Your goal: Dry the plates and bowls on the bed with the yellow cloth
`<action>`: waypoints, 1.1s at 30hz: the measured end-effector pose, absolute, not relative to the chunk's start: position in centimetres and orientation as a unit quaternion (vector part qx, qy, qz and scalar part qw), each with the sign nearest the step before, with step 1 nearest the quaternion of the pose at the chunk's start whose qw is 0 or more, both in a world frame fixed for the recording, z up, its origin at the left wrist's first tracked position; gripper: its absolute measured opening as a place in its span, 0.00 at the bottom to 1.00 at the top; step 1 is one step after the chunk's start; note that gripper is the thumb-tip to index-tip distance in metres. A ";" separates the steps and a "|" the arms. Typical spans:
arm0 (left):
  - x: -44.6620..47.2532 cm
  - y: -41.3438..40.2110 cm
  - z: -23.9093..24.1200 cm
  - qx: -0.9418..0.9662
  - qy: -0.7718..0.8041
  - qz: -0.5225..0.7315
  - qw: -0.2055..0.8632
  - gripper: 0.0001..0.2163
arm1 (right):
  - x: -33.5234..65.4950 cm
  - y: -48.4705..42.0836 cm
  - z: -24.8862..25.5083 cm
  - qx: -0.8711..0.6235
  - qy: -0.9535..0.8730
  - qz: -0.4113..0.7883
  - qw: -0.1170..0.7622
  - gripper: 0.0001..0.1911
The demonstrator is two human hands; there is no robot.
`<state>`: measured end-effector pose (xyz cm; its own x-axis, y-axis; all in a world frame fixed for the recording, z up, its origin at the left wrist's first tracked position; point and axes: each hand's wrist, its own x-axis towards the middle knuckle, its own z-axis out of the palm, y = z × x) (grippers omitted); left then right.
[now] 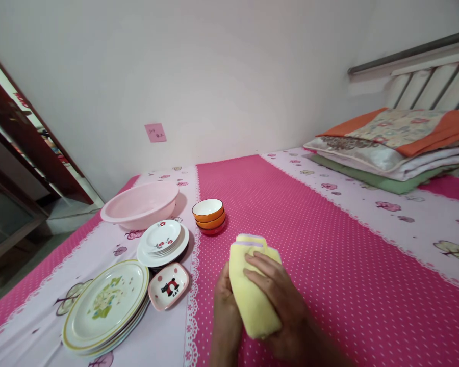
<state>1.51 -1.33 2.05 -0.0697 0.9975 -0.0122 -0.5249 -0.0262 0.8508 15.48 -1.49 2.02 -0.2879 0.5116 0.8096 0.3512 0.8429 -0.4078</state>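
Note:
A folded yellow cloth (250,285) with pale purple edging is held up between both hands over the pink dotted sheet. My left hand (227,306) grips it from the left side, its fingers partly hidden behind the cloth. Across the right side lies my right hand (279,290), fingers bent over the front and pressing on it. Whether anything is inside the cloth cannot be seen. Just beyond it stands a short stack of bowls (209,214), orange above and red at the bottom, white inside.
At left are a pink basin (141,201), a stack of small flowered plates (162,239), a square cat-print dish (169,286) and a stack of large yellow-rimmed plates (107,300). Folded bedding (390,142) lies at the far right by the bed rail (413,51). A wall rises behind.

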 end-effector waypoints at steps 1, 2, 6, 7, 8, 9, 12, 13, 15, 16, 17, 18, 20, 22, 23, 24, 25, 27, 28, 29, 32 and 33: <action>1.5 -1.4 2.1 0.338 0.363 0.627 0.601 0.20 | 15.5 -1.6 2.0 -0.264 -0.814 0.058 0.514 0.33; 1.5 -1.6 2.2 0.350 0.366 0.619 0.600 0.19 | 15.5 -1.6 2.0 -0.266 -0.815 0.053 0.512 0.32; 1.4 -1.9 1.9 0.401 0.359 0.595 0.596 0.16 | 16.1 -0.7 2.0 -0.336 -0.719 0.134 0.594 0.27; 1.5 -2.0 1.7 0.408 0.352 0.590 0.601 0.15 | 16.3 -0.3 2.2 -0.371 -0.673 0.186 0.613 0.26; 1.6 -2.0 1.6 0.407 0.343 0.589 0.608 0.14 | 16.5 0.0 2.3 -0.406 -0.622 0.251 0.621 0.25; 1.7 -2.0 1.4 0.394 0.334 0.593 0.618 0.13 | 16.7 0.3 2.4 -0.434 -0.570 0.319 0.621 0.24; 2.2 -1.7 1.3 0.287 0.303 0.649 0.636 0.18 | 16.8 0.7 2.5 -0.462 -0.469 0.455 0.600 0.25; 2.3 -1.6 1.3 0.243 0.293 0.673 0.634 0.21 | 16.6 0.7 2.3 -0.463 -0.460 0.465 0.598 0.26; 2.3 -1.2 1.5 0.171 0.266 0.707 0.633 0.26 | 16.0 0.5 1.7 -0.463 -0.473 0.455 0.595 0.25; 2.2 -1.0 1.6 0.146 0.247 0.714 0.638 0.26 | 15.7 0.4 1.3 -0.460 -0.493 0.444 0.590 0.25; 2.0 -0.8 1.6 0.127 0.224 0.716 0.649 0.24 | 15.4 0.3 0.9 -0.454 -0.520 0.424 0.587 0.24; 1.8 -0.6 1.6 0.112 0.200 0.714 0.661 0.22 | 15.1 0.2 0.5 -0.443 -0.553 0.394 0.585 0.24; 1.2 -0.3 1.4 0.092 0.157 0.710 0.680 0.21 | 14.7 0.1 -0.3 -0.413 -0.627 0.312 0.582 0.24; 0.8 -0.1 1.0 0.081 0.128 0.708 0.689 0.22 | 14.6 0.1 -0.9 -0.379 -0.687 0.229 0.577 0.23; 0.6 0.0 0.8 0.076 0.118 0.709 0.691 0.22 | 14.5 0.0 -1.0 -0.364 -0.708 0.199 0.571 0.23; 0.4 0.1 0.6 0.071 0.110 0.711 0.691 0.22 | 14.5 -0.1 -1.1 -0.352 -0.726 0.177 0.564 0.23; 0.3 0.1 0.4 0.066 0.105 0.712 0.691 0.21 | 14.5 -0.2 -1.2 -0.342 -0.740 0.160 0.557 0.23; -0.1 0.1 0.1 0.060 0.100 0.716 0.688 0.21 | 14.4 -0.4 -1.2 -0.327 -0.764 0.130 0.541 0.25; -0.2 0.1 -0.1 0.060 0.099 0.717 0.688 0.21 | 14.4 -0.6 -1.2 -0.324 -0.775 0.115 0.531 0.26; -0.4 0.1 -0.2 0.061 0.100 0.714 0.691 0.21 | 14.3 -0.8 -1.3 -0.319 -0.785 0.098 0.522 0.26; -0.6 -0.1 -0.5 0.077 0.118 0.668 0.730 0.22 | 14.1 -1.2 -1.4 -0.301 -0.821 0.055 0.482 0.26; -0.6 -0.2 -0.5 0.079 0.133 0.646 0.747 0.22 | 14.0 -1.3 -1.4 -0.293 -0.834 0.044 0.466 0.26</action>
